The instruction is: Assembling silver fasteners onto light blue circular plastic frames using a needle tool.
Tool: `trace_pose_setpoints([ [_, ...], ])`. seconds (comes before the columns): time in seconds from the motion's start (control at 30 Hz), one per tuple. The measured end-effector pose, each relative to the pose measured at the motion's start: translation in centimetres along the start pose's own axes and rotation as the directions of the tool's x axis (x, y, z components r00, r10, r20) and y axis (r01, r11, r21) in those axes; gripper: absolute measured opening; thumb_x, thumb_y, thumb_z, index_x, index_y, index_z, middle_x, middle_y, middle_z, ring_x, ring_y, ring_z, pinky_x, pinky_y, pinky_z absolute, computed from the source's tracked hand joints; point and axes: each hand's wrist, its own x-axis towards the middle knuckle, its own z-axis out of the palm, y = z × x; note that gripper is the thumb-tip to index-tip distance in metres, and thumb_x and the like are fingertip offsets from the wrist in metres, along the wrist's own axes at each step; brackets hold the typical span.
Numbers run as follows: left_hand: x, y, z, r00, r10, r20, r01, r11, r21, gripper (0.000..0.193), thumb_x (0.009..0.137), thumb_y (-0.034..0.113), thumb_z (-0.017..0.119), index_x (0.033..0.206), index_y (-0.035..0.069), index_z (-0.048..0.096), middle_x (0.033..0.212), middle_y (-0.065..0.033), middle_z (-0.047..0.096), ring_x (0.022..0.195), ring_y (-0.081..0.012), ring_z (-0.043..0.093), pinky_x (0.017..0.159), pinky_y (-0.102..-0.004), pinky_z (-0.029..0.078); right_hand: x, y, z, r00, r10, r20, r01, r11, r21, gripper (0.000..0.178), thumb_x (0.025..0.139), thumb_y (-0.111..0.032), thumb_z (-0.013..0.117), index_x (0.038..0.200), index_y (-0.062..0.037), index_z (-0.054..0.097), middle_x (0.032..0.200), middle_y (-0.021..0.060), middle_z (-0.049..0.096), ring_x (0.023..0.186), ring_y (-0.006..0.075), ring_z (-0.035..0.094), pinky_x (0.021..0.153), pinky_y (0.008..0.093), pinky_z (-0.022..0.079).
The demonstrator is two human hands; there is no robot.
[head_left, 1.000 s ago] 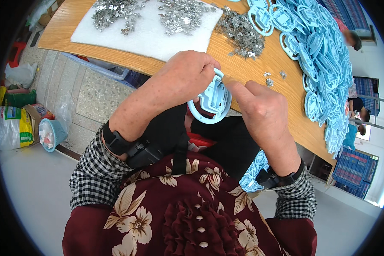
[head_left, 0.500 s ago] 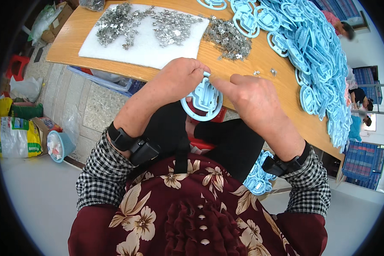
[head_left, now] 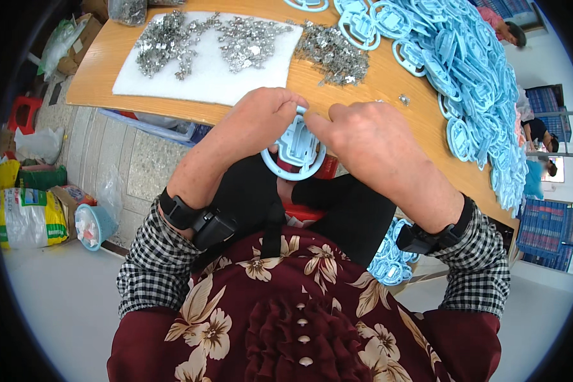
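Observation:
My left hand (head_left: 267,114) is closed on the upper left edge of a light blue round plastic part (head_left: 295,149). The part is held tilted above my lap, just off the table's front edge, and its moulded inner frame faces up. My right hand (head_left: 363,137) is curled, with its fingertips pressed at the top right of the part, close to the left fingers. What those fingertips grip is hidden behind the hand.
Small metal pieces (head_left: 248,48) lie in heaps on a white foam sheet (head_left: 172,89), with another metal heap (head_left: 332,54) beside it. A large pile of similar blue parts (head_left: 471,83) covers the table's right side. More blue parts (head_left: 391,258) sit low at my right.
Both hands and the blue part have shifted slightly left in view, and the surroundings have shifted a little too. My right hand stays curled at the part's top.

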Motion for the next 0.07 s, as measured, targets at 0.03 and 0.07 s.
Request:
trace_pose_setpoints([
  [0.03, -0.16, 0.23, -0.13, 1.0, 0.013, 0.014, -0.013, 1.0, -0.007, 0.031, 0.102, 0.02, 0.051, 0.118, -0.001, 0.067, 0.082, -0.0071, 0.068, 0.062, -0.0109, 0.063, 0.052, -0.0255, 0.054, -0.2, 0.42, 0.06, 1.0, 0.001, 0.01, -0.001, 1.0, 0.018, 0.022, 0.076, -0.018, 0.074, 0.093, -0.009, 0.065, 0.076, 0.0093, 0.067, 0.071, 0.0286, 0.07, 0.06, 0.0398, 0.055],
  [0.07, -0.41, 0.31, -0.34, 0.999, 0.024, 0.023, -0.024, 1.0, -0.012, 0.031, 0.102, 0.021, 0.052, 0.119, 0.0, 0.067, 0.082, -0.0075, 0.068, 0.062, -0.0114, 0.063, 0.054, -0.0251, 0.055, -0.54, 0.86, 0.12, 0.999, 0.044, -0.022, -0.041, 0.992, 0.123, 0.028, 0.072, -0.022, 0.078, 0.094, -0.0102, 0.065, 0.077, 0.0079, 0.067, 0.073, 0.0281, 0.071, 0.061, 0.0391, 0.056],
])
